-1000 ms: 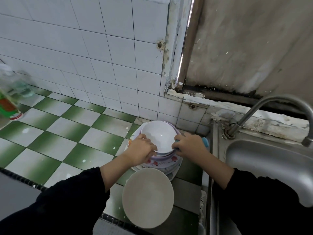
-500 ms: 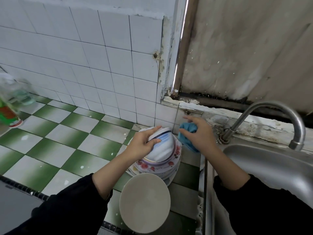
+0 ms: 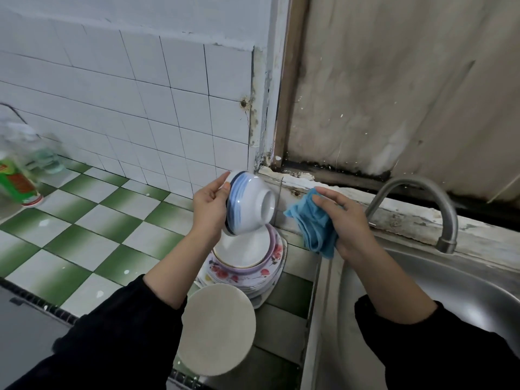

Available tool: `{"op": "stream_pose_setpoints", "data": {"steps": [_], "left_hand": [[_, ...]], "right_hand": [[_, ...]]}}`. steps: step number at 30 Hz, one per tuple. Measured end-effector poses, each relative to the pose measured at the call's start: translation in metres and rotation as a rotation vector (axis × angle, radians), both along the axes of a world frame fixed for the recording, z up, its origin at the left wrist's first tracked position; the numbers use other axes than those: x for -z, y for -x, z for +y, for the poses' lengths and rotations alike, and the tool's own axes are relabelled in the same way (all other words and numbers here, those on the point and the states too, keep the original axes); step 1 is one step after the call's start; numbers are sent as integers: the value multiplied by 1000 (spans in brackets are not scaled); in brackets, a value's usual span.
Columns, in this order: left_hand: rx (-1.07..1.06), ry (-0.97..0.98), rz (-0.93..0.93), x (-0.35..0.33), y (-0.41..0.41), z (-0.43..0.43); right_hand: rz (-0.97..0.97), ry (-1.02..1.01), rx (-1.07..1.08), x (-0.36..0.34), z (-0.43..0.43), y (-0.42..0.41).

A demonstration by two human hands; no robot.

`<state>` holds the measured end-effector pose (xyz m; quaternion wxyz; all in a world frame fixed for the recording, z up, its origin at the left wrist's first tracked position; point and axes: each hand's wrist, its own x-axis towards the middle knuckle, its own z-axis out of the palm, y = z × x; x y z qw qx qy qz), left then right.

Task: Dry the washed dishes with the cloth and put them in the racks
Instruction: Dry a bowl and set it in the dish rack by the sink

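Note:
My left hand [image 3: 209, 208] grips a white bowl with blue bands [image 3: 247, 204] by its rim, raised above the counter and tipped on its side with the foot ring facing right. My right hand [image 3: 344, 220] holds a bunched blue cloth [image 3: 315, 223] just right of the bowl, a small gap between them. Below the bowl stands a stack of floral plates and bowls [image 3: 247, 263] on the tiled counter. A plain cream plate [image 3: 218, 329] sits nearer me, in front of the stack.
A green-and-white checkered counter [image 3: 84, 235] runs to the left, with a green bottle [image 3: 17, 181] at its far left end. A steel sink [image 3: 450, 291] with a curved tap [image 3: 433, 198] lies to the right. White tiled wall behind.
My left hand lifted the blue-banded bowl off the stack and turned it on its side. My right hand picked up the blue cloth and brought it up beside the bowl.

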<state>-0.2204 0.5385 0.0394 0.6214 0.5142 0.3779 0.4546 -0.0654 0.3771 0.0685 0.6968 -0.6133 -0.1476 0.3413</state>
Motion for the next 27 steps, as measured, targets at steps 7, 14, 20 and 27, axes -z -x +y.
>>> {"op": "stream_pose_setpoints", "data": {"steps": [7,14,20,27], "left_hand": [[-95,8,-89,-37,-5,-51],[89,-32,-124,-67,-23,-153],[140,-166,-91,-86,-27,-224],[37,-119,-110,-93,-37,-266]], "right_hand": [[-199,-108,87,-20,-35,2],[-1361,-201,-7,-27,-70,35],[-866,-124,83,-56,-101,-10],[-1271,-260,-61,-61,-157,14]]}}
